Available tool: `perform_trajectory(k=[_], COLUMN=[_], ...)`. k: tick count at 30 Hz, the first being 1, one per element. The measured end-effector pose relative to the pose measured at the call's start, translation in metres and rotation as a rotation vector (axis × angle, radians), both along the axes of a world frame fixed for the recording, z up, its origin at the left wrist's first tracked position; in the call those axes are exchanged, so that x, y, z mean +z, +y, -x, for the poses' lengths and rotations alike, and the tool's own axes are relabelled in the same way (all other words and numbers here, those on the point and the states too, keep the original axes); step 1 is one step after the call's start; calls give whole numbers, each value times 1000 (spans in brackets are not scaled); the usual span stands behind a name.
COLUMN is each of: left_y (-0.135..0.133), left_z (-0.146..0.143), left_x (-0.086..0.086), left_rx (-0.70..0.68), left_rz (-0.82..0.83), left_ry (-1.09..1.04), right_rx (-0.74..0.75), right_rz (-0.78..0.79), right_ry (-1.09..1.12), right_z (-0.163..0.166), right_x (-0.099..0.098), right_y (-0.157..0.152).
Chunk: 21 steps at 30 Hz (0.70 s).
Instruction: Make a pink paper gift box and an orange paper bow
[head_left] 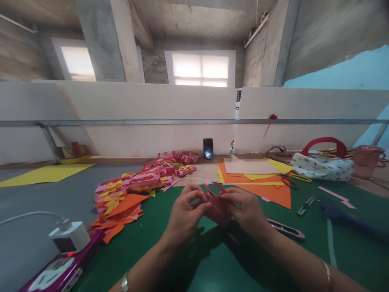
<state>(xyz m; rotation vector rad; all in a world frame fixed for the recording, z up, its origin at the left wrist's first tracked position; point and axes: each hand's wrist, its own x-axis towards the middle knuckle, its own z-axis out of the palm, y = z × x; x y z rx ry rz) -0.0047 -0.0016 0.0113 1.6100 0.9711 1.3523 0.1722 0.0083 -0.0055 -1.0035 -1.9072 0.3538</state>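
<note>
Concrete walls and two windows (200, 69) are seen behind a white partition (136, 121). On a green mat (146, 247), one pink paper (216, 201) is held up between both hands over the mat's far edge. It is pinched at its left end by the left hand (184, 213) and at its right end by the right hand (246, 209). One heap of folded pieces (127, 190) is seen to the left, and one stack of orange sheets (267, 186) behind right. One phone (208, 148) is propped at the partition. Markings on a strip (238, 101) above it are too small to be read. One charger (69, 237) is plugged into one power strip (54, 273).
</note>
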Motion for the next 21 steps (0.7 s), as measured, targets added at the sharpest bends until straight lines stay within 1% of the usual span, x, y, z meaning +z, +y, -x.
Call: perform_trajectory(k=[4,10,13,16,18,19,21], left_y=[7,19,22,23,23,23,23], left_z=[7,16,17,17,16,15,12], left_x=[-2,-8,-11,-14,-17,-19,-24], left_rx=[-107,-131,-165,-138,-99,-80,-46], left_rz=[5,-9,58,120,143,159,193], left_ry=[6,25,-67,-168,-207,-229,-278], right_rx=[44,78,126,197,229,229,192], right_rz=[44,91,179,328,382,374,305], right_ry=[39,-22,1,77,117,115,74], right_z=[-1,-5,-8,-10,-11,-12,-13], right_x=[1,5,4,5,7,8,10], right_y=[0,-1,1,2,3,3,3])
